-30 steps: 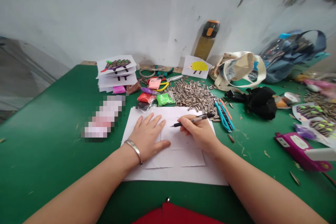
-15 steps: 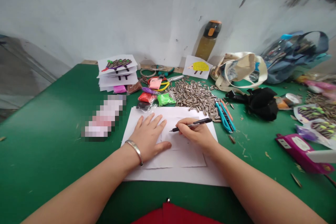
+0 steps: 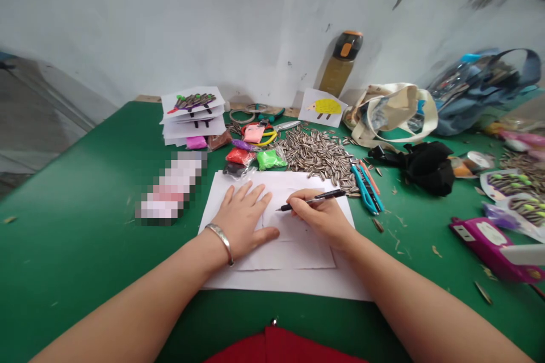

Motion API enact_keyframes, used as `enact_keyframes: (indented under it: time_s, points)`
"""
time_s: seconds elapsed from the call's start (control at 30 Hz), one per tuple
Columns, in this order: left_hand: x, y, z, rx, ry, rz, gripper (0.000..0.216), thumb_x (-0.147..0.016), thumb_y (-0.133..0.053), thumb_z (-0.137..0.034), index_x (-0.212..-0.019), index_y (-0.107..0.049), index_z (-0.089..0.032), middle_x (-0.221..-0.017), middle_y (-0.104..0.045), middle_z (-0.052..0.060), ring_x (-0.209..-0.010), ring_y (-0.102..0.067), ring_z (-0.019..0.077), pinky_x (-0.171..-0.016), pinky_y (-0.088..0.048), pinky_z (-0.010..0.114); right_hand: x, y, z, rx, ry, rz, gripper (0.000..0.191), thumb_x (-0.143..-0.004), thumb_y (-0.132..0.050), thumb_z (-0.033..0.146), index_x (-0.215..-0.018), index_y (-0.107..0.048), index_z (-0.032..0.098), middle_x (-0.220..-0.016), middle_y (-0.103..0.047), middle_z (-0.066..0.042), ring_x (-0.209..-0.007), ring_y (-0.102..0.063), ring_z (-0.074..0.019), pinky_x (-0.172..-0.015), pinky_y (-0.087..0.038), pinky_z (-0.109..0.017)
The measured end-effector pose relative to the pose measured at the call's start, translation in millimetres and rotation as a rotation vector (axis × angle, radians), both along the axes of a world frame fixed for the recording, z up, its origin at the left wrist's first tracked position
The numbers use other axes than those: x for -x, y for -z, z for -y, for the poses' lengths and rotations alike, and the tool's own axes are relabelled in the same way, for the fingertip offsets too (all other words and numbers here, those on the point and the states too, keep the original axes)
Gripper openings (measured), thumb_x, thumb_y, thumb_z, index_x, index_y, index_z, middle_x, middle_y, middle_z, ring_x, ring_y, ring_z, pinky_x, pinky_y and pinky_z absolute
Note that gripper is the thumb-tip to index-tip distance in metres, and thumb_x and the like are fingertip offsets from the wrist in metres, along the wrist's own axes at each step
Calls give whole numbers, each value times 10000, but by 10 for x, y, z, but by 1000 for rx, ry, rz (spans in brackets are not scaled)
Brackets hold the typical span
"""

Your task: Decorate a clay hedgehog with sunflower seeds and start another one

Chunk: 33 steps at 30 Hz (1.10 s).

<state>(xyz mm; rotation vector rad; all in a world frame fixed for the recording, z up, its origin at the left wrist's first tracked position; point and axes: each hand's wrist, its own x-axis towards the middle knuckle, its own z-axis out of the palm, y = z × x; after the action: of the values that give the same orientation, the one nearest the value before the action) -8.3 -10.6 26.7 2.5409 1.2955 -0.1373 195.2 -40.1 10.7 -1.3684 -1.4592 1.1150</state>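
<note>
My left hand (image 3: 243, 217) lies flat with fingers spread on a small white paper sheet (image 3: 293, 249), pressing it down. That sheet rests on a larger white sheet (image 3: 298, 281) on the green table (image 3: 76, 193). My right hand (image 3: 323, 216) is closed on a black pen (image 3: 315, 199), whose tip touches the small sheet just right of my left fingertips. A silver bracelet (image 3: 220, 236) circles my left wrist.
Behind the paper lie a heap of sunflower seeds (image 3: 317, 154), small clay bags (image 3: 255, 154), scissors and cutters (image 3: 367, 186). A stack of craft cards (image 3: 193, 113) stands at back left, a bottle (image 3: 340, 62) and bags (image 3: 392, 110) against the wall. A purple box (image 3: 489, 241) sits right.
The pen has tilted flatter and its tip has shifted slightly along the small sheet. My left hand has stayed pressed on the paper.
</note>
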Motion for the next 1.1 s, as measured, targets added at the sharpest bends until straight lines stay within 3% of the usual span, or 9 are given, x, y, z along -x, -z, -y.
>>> enact_keyframes:
  time_s: [0.3,0.57,1.1]
  points:
    - [-11,-22,0,7,2,1,754,-823,-543,-595,-1450,-406,-200,-1556,-315,122,-1450,-180,376,-1142,-135,622,6,-16,-11,-16,-15,34,206,-846,-551,327,-734,-653,187,-677,-595,-8,-637,-520,-138,-588,-416,-259]
    - [22,56,-1,-40,8,30,785,-795,-556,-640,-1443,-419,-219,-1549,-332,122,-1442,-201,382,-1135,-147,624,27,-68,-11,-14,-29,10,224,-840,-527,290,-654,-598,188,-646,-556,3,-627,-495,-132,-576,-395,-253]
    - [-6,-7,2,8,-1,23,790,-789,-586,-614,-1443,-415,-206,-1549,-325,138,-1446,-180,394,-1136,-137,639,3,4,-11,-9,-11,5,200,-843,-570,336,-757,-669,185,-671,-603,-2,-613,-514,-129,-563,-414,-251]
